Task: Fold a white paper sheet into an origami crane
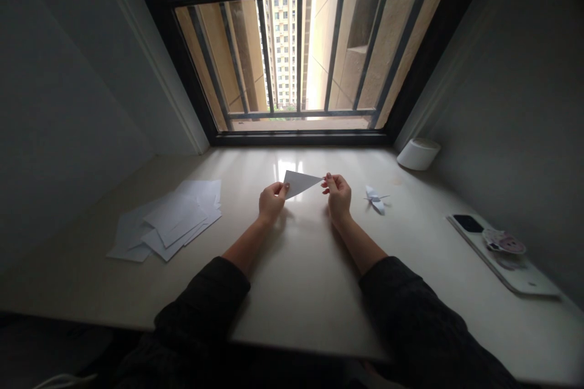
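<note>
Between my hands is a folded sheet of paper (301, 182), a pale triangle held above the tabletop. My left hand (272, 200) pinches its wide left end, the thumb lying on the face of the paper. At the narrow right tip, the thumb and fingers of my right hand (337, 194) close on the point. A small folded paper crane (376, 199) rests on the table to the right of my right hand. Farther left lies a loose, overlapping pile of white paper sheets (176, 219).
The pale table (301, 279) ends at a dark-framed window (301, 141) with bars outside. A white cylindrical object (418, 154) sits by the right wall. A phone (506, 258) with a cartoon grip lies at the right. Walls close in both sides.
</note>
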Motion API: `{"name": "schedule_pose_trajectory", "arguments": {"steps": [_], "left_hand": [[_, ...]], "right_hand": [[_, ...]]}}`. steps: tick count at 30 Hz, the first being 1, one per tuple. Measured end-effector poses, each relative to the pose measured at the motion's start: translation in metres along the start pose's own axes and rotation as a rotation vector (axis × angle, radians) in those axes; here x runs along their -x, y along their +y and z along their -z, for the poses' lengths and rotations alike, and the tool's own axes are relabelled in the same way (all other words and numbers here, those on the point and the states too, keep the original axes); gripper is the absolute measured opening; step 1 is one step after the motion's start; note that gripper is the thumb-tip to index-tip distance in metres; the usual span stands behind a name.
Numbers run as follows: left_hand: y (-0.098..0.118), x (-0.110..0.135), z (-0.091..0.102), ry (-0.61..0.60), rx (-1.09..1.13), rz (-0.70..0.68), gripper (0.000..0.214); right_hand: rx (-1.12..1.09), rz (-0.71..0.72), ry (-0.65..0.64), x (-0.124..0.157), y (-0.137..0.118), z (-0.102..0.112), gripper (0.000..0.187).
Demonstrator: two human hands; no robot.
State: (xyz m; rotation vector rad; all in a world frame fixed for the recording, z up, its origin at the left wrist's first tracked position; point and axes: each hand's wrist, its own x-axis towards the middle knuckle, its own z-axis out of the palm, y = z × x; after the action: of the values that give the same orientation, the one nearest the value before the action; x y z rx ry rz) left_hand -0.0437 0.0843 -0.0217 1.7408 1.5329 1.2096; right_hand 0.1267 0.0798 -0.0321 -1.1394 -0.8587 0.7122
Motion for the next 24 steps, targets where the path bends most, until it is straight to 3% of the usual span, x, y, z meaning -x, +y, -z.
{"name": "schedule_pose_trajectory", "arguments": {"steps": [3,7,11,15,18,20,24], "left_hand": [[0.004,0.0,0.006,0.016,-0.255,-0.096,0.032],[0.009,0.002,0.01,0.006,-0.553,-0.317,0.025],[0.01,0.002,0.011,0.057,-0.588,-0.386,0.021],[0.007,-0.001,0.009,0.202,-0.435,-0.353,0.022],[0.003,-0.003,0.004,0.261,-0.187,-0.268,0.05],[0.0,-0.003,0.001,0.182,-0.027,-0.175,0.052],[0.0,0.0,-0.004,-0.061,0.165,-0.03,0.034]], "right_hand": [[0.143,0.135,-0.078,0.004,-0.005,-0.001,0.04],[0.388,0.22,-0.299,0.007,-0.002,-0.002,0.056],[0.588,0.28,-0.431,0.006,0.006,-0.001,0.034],[0.581,0.223,-0.421,0.005,0.008,-0.001,0.035],[0.427,0.07,-0.359,0.006,0.007,-0.002,0.044],[0.269,-0.026,-0.34,0.007,0.005,-0.004,0.047],[0.037,-0.175,-0.356,0.011,0.002,-0.008,0.045]]}}
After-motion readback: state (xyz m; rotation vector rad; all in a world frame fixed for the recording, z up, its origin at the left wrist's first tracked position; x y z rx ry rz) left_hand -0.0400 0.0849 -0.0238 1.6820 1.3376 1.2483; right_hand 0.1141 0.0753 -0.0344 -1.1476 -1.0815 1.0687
